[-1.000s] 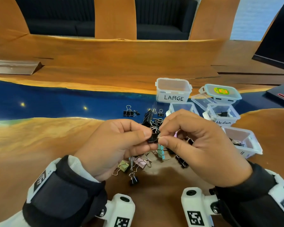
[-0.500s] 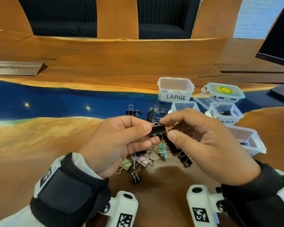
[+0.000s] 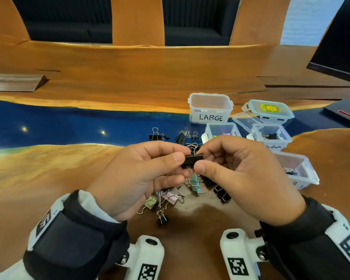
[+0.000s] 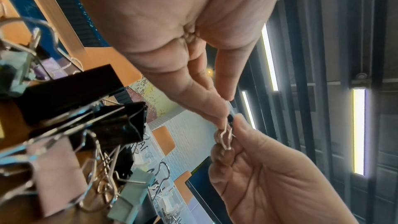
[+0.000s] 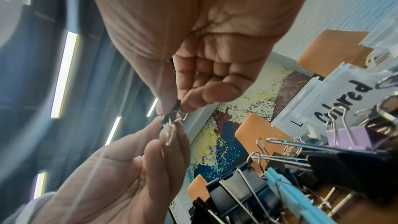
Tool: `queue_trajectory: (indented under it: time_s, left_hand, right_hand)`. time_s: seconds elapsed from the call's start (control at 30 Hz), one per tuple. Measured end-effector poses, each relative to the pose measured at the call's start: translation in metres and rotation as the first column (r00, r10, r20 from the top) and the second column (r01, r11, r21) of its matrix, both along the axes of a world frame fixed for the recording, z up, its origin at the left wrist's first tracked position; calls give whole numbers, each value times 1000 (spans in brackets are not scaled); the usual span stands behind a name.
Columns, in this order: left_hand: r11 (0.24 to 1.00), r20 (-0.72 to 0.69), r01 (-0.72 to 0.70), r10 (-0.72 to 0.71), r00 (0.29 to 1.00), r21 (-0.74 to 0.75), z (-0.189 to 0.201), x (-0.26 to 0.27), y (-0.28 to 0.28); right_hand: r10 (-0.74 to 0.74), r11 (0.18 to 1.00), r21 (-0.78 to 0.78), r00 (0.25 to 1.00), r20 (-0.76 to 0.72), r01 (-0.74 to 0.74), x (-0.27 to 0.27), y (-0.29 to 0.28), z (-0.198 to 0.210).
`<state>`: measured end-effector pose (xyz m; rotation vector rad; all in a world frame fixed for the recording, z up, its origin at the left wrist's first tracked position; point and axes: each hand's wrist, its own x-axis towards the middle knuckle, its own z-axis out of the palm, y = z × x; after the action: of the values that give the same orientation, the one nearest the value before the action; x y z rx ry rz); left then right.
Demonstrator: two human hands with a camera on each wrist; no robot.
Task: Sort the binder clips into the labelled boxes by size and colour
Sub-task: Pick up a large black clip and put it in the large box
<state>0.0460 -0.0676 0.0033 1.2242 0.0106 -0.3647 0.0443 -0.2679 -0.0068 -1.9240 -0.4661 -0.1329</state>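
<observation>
A black binder clip point(image 3: 192, 161) is held level above the table, in front of me. My left hand point(image 3: 182, 156) pinches its left end between thumb and forefinger. The right hand point(image 3: 200, 160) pinches its right end the same way. In the left wrist view the clip point(image 4: 230, 118) shows as a small dark body with wire handles between the fingertips, and likewise in the right wrist view point(image 5: 172, 118). Below the hands lies a pile of loose clips point(image 3: 180, 195), black, pink, green and teal. Beyond stand the LARGE box point(image 3: 210, 117), the coloured box point(image 3: 222, 124) and the Medium box point(image 3: 273, 146).
A fourth open box point(image 3: 309, 178) with black clips stands at the right, its label hidden. A lidded box with a teal lid point(image 3: 269, 110) and a loose clear lid point(image 3: 245, 120) sit behind. A few black clips point(image 3: 156, 136) lie on the blue strip. A monitor point(image 3: 341, 47) rises at far right.
The black clip has come up a little and now lies level between both hands. The right thumb and forefinger, slightly off it half a second ago, now pinch its right end.
</observation>
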Motion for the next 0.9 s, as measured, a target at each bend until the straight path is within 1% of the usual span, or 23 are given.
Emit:
queue_trajectory:
  time_s: [0.1,0.3,0.47,0.63,0.7,0.9]
  left_hand:
    - [1000,-12,11,-11,1000,3,0,0,0]
    - [999,-25,46,-46,999,16,-3,0,3]
    - [997,-66,82,-81,995,3,-4,2,4]
    - [989,-102,122,-113,988,82,-8,2,4]
    - [986,-94,128,-118,989,108,-10,3,4]
    - [982,-48,142,-137,989,123,-10,3,6]
  right_hand:
    - [-11,1000,20,1000,6,11,1,1,-1]
    - [-10,1000,-4,1000,24,10,1,1,-2]
    - [-14,1000,9,1000,25,13,2,3,-4]
    - [-17,999,35,1000,-8,18,4,3,-7]
    - [-5,999,31,1000,-13,5,4,2,-8]
    - [6,1000,-17,999,-31,-7,3,2,-7]
